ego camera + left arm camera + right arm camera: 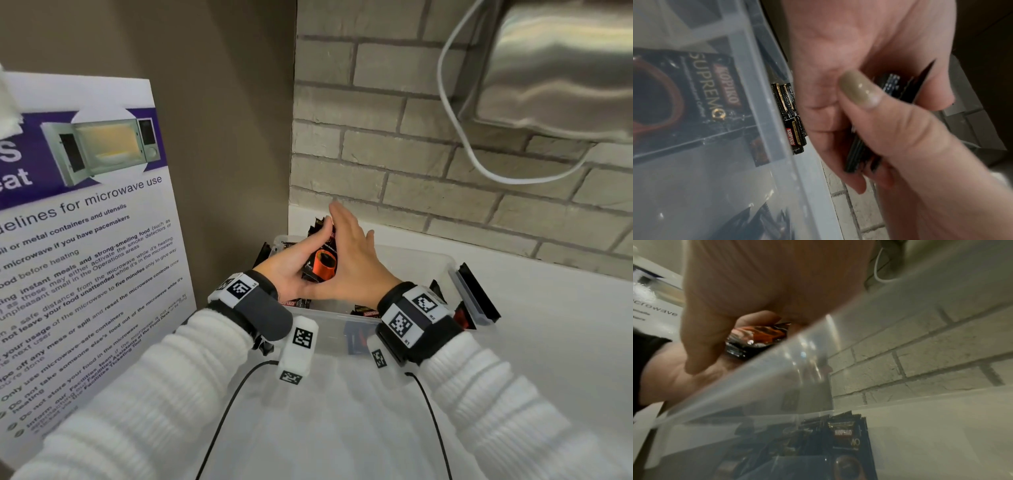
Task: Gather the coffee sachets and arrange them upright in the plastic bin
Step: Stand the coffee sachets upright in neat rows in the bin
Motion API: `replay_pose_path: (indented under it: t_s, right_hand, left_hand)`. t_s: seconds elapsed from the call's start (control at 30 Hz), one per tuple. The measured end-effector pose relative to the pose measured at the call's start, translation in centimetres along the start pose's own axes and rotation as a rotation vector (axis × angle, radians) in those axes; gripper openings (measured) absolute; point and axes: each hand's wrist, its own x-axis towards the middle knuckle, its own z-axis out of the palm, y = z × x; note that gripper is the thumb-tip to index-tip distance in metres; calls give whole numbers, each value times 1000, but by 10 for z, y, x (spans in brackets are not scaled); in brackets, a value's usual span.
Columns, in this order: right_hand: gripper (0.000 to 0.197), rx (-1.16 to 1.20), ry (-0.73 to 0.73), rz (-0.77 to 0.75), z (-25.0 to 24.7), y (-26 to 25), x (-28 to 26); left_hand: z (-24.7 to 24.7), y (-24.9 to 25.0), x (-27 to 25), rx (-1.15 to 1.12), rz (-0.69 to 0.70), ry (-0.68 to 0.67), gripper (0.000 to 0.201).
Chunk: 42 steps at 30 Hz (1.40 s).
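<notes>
Honestly, the left hand (291, 263) grips a stack of sachets (322, 262) above the bin (442, 270), right hand (352, 257) flat against it, fingers straight. Loosen that grip and they'd probably fan out and land flat.

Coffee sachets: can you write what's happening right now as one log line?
stage: gathering | left hand: grips coffee sachets | right hand: flat against stack | position: above plastic bin | more sachets: in bin

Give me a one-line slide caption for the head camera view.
Left hand grips a stack of sachets over the bin; right hand flat against it.
</notes>
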Motion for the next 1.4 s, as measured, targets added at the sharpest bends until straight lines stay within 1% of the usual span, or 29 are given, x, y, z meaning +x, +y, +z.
replay_pose_path:
  t_s: [0.03, 0.1, 0.13, 0.23, 0.27, 0.37, 0.4, 0.43, 0.5, 0.53, 0.6, 0.67, 0.77, 0.83, 0.87, 0.9, 0.93, 0.97, 1.0, 1.03, 1.07, 1.1, 1.13, 1.2, 1.23, 1.27, 1.33, 1.37, 1.4]
  right_hand:
    - [117, -19, -4, 18, 1, 0, 1]
    - [104, -44, 23, 34, 2, 0, 1]
    - [103, -38, 35, 35, 2, 0, 1]
    - [119, -24, 0, 45, 4, -1, 0]
    - [118, -48, -5, 51, 4, -2, 0]
    - [97, -89, 46, 46, 2, -2, 2]
    - [96, -83, 56, 40, 2, -1, 2]
    - [99, -66, 46, 46, 1, 0, 2]
    - [106, -19, -6, 81, 3, 4, 2]
    - [102, 9, -6, 88, 4, 5, 1]
    - [85, 47, 70, 65, 9, 8, 2]
    - [76, 32, 168, 47, 14, 10, 3]
    - [75, -58, 317, 41, 15, 16, 4]
    - [81, -146, 357, -17, 18, 18, 3]
    - [84, -169, 347, -53, 19, 18, 2]
    - [91, -149, 304, -69, 20, 16, 2]
    - [102, -66, 233, -53, 17, 14, 1]
    - [113, 89, 144, -3, 12, 11, 0]
    - [120, 309, 79, 70, 7, 8, -1]
    - [120, 560, 74, 155, 0, 5, -3]
    - [112, 781, 91, 254, -4, 6, -3]
    - [100, 924, 92, 357, -8, 6, -4]
    - [83, 981, 58, 438, -10, 5, -4]
    - [48, 914, -37, 504, -7, 3, -4]
    - [37, 845, -40, 518, -5, 2, -3]
    - [31, 791, -4, 541, -4, 0, -2]
    - [19, 745, 108, 584, 1, 4, 3]
    - [13, 742, 134, 625, 4, 8, 6]
    - [16, 738, 182, 676, 8, 12, 9]
  left_hand:
    - [1, 0, -1, 2, 4, 10, 54]
    - [2, -1, -1, -30, 16, 1, 55]
    - [3, -1, 0, -37, 20, 1, 54]
    - [3, -1, 1, 43, 22, 23, 55]
    - [3, -1, 1, 62, 27, 23, 56]
    - [3, 0, 1, 83, 31, 4, 54]
    - [3, 0, 1, 123, 39, -9, 52]
    - [4, 0, 0, 171, 52, -23, 49]
    - [6, -1, -1, 246, 82, -27, 41]
    - [8, -2, -1, 269, 99, -20, 38]
    - [10, -4, -2, 284, 126, -17, 32]
    - [12, -5, -1, 286, 156, -1, 27]
    - [14, -9, -3, 323, 234, 47, 11]
    - [16, -11, -4, 447, 248, 92, 12]
    - [17, -12, -3, 527, 251, 113, 17]
    - [16, -12, -1, 585, 244, 138, 26]
    - [16, -12, -1, 616, 227, 164, 33]
    - [14, -13, -1, 616, 206, 186, 36]
    - [10, -14, -1, 607, 200, 208, 37]
    - [7, -14, -1, 595, 206, 223, 37]
    - [6, -14, -4, 592, 216, 237, 35]
    - [6, -15, -4, 599, 213, 259, 35]
    - [7, -15, -3, 623, 217, 282, 36]
    - [8, -13, 10, 735, 200, 364, 40]
    - [9, -12, 17, 819, 169, 403, 43]
    - [8, -11, 23, 910, 141, 418, 46]
    - [-2, -10, 27, 1085, 83, 366, 53]
    - [-9, -8, 24, 1155, 65, 346, 57]
    - [-19, -6, 21, 1197, 61, 352, 60]
